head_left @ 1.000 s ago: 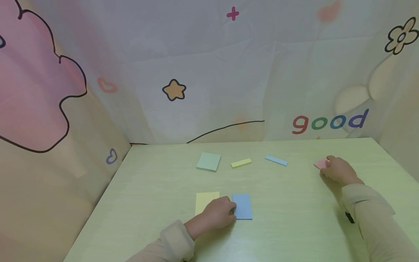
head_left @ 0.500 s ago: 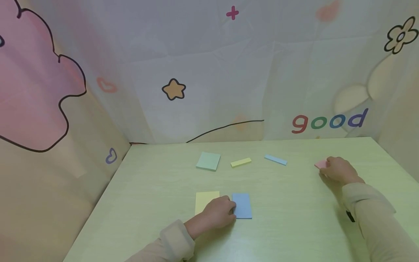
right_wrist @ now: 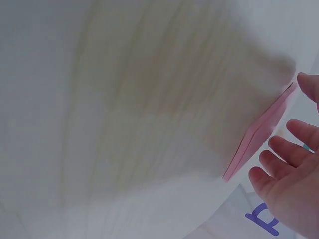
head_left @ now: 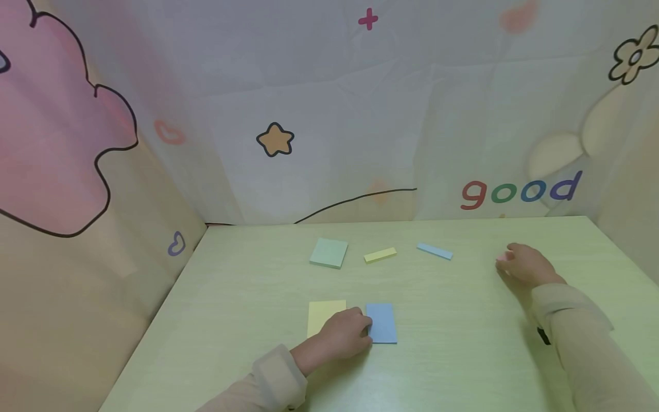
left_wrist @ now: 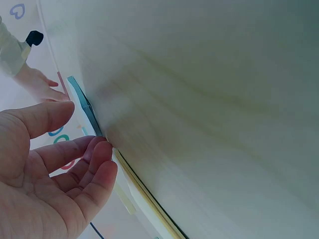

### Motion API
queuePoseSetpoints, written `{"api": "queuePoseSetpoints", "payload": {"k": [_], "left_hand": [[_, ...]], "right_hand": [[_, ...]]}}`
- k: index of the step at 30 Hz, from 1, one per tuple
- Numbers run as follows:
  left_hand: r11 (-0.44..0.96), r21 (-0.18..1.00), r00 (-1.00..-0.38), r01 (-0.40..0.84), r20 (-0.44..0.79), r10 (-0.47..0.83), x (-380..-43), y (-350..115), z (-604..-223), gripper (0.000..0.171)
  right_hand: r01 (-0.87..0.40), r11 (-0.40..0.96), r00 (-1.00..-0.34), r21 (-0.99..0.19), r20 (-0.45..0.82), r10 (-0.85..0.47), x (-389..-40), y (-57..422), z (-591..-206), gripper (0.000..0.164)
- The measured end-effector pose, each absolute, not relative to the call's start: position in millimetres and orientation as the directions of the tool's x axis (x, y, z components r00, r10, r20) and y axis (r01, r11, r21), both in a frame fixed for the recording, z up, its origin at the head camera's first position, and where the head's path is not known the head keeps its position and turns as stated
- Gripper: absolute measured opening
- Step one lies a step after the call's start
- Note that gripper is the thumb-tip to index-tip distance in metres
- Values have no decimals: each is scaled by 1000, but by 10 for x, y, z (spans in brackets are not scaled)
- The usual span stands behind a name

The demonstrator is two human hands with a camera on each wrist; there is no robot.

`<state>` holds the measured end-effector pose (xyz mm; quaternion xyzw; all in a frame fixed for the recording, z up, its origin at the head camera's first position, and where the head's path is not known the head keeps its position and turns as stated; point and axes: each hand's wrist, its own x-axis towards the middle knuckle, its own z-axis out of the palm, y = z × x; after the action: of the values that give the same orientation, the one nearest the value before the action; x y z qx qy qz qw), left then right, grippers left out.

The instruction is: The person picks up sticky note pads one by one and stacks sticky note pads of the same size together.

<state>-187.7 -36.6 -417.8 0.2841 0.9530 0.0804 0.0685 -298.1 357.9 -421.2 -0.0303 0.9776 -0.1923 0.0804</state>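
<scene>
In the head view my left hand [head_left: 344,335] lies over part of a yellow sticky-note pad [head_left: 324,315]. Its thumb and fingertips are at the left edge of a blue sticky-note pad [head_left: 382,324]. The left wrist view has that hand [left_wrist: 60,174] loosely bent, thumb apart from the fingers, close to the blue pad [left_wrist: 84,107]. At the far right my right hand [head_left: 530,264] hides most of a pink sticky-note pad [head_left: 502,257]. In the right wrist view its thumb and fingers are spread beside the pink pad [right_wrist: 259,132], not visibly gripping it.
Along the back of the pale table [head_left: 231,320] lie a green square pad [head_left: 328,253], a narrow yellow pad [head_left: 380,256] and a narrow blue pad [head_left: 435,252]. A printed cloth [head_left: 319,86] stands behind the table and at both sides.
My right hand has shifted slightly left, covering more of the pink pad. My left hand and the other pads have stayed in place.
</scene>
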Motion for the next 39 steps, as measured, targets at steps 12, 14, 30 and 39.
{"api": "queuePoseSetpoints", "payload": {"k": [12,14,30,39], "left_hand": [[821,192,-826,537,-74,558,-1871,-368,-4172,10],[824,191,-829,534,-77,554,-1867,-368,-4172,11],[823,204,-832,529,-65,551,-1845,-365,-4175,8],[824,204,-832,529,-66,550,-1839,-371,-4172,9]], "right_hand": [[-86,935,-989,-344,-80,-121,-2984,3555,-4205,32],[-85,936,-989,-343,-82,-120,-2980,3546,-4200,32],[-117,936,-981,-332,-109,-161,-2965,3551,-4195,22],[-107,943,-966,-314,-191,-173,-2957,3522,-4175,19]]}}
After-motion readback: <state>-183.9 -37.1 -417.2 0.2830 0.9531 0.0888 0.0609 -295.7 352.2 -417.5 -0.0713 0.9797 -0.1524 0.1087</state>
